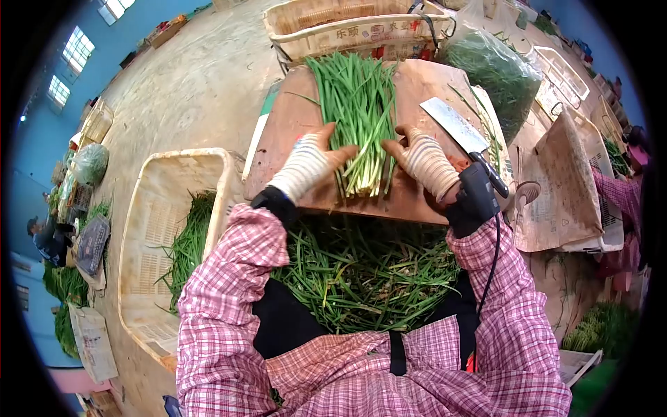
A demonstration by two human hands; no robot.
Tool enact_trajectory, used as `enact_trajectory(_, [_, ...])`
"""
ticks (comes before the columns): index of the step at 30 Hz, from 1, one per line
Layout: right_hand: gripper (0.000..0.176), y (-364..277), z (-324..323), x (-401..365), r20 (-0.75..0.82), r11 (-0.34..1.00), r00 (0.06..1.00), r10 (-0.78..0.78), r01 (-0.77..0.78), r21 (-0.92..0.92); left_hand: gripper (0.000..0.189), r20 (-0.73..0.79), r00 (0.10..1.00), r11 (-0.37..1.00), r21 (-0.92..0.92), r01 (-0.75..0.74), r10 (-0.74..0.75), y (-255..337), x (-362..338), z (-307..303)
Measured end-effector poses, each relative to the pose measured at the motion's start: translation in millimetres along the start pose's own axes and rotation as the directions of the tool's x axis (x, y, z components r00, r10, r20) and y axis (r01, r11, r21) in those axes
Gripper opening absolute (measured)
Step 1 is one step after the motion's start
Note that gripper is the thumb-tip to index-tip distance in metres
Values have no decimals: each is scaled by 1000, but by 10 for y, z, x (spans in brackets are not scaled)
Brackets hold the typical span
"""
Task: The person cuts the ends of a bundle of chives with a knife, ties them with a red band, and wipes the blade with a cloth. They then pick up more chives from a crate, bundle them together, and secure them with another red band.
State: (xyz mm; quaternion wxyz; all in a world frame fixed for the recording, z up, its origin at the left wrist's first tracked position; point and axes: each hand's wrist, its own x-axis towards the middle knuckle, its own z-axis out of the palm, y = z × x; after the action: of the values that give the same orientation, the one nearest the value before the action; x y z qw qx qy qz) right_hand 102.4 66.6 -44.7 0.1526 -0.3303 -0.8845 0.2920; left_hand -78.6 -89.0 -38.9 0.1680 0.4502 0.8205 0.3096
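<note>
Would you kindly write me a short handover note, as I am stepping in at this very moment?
Left hand: open, gloved, fingers laid on the chive bundle near its pale ends.
Right hand: open, gloved, pressed against the bundle's other side.
Things: the bundle lies on the wooden board; the cleaver lies on the board to the right, untouched.
Done: one bundle gathered, ends roughly even.
Left: loose greens heaped below the board; some lie in the basket on the left.
</note>
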Motion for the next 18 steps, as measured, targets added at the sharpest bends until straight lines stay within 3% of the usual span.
enact_trajectory(1, [64, -72, -40, -70, 60, 980, 996, 66, -76, 182, 81, -37, 987, 982, -101, -157, 154, -122, 5, 172])
enact_trajectory(2, [71, -199, -50, -92, 152, 924, 983, 101, -149, 352, 78, 25, 989, 988, -57, -146, 148, 249, -161, 43])
enact_trajectory(3, [70, 112, 241, 51, -63, 985, 995, -83, 92, 148, 75, -82, 964, 967, 11, -254, 254, 40, -66, 297])
enact_trajectory(4, [63, 311, 426, 143, 63, 877, 998, -9, -22, 480, 73, 14, 983, 951, -258, -172, 182, 233, -178, 186])
enact_trajectory(5, [51, -64, 176, -37, 184, 853, 983, -7, -90, 513, 80, -119, 966, 970, -56, -237, 229, 167, -183, 258])
enact_trajectory(6, [52, -2, 219, -12, 126, 881, 992, 8, -66, 469, 92, -57, 984, 978, -112, -177, 171, 215, -294, 153])
enact_trajectory(7, [50, 48, 176, 1, 141, 898, 989, 34, -92, 431, 100, -74, 987, 987, -57, -149, 145, 143, -364, 132])
enact_trajectory(8, [49, 15, 110, -19, 142, 914, 987, 72, -122, 388, 92, -44, 990, 989, -69, -134, 131, 17, -455, 50])
enact_trajectory(10, [41, -206, 72, -131, -238, 950, 958, -157, 213, 231, 76, -71, 984, 980, -102, -172, 166, -260, -822, -442])
enact_trajectory(11, [37, -466, -21, -259, -191, 931, 963, -189, 238, 276, 67, -91, 985, 979, -128, -157, 146, -409, -1024, -737])
enact_trajectory(12, [33, -795, -33, -418, -141, 911, 964, -224, 259, 322, 56, -84, 991, 975, -205, 86, -105, -394, -1330, -1159])
enact_trajectory(13, [27, -1076, 113, -519, -98, 814, 964, -246, 261, 518, 43, -159, 980, 983, -157, 97, -122, -757, -1446, -1412])
enact_trajectory(14, [27, -1343, 217, -651, 116, 749, 977, -177, 57, 660, 33, -260, 960, 970, -241, 42, -107, -1150, -1622, -1665])
enact_trajectory(16, [24, -1704, 624, -699, 177, 743, 900, -399, 204, 637, 29, -420, 875, 971, -117, 210, -240, -1641, -2121, -2248])
enact_trajectory(17, [20, -1834, 888, -643, 59, 694, 812, -580, 456, 557, 30, -426, 820, 924, -201, 326, -382, -1827, -2385, -2462])
enact_trajectory(18, [18, -2047, 1028, -591, 104, 713, 772, -627, 515, 475, 31, -453, 787, 907, -174, 383, -419, -2146, -2630, -2608])
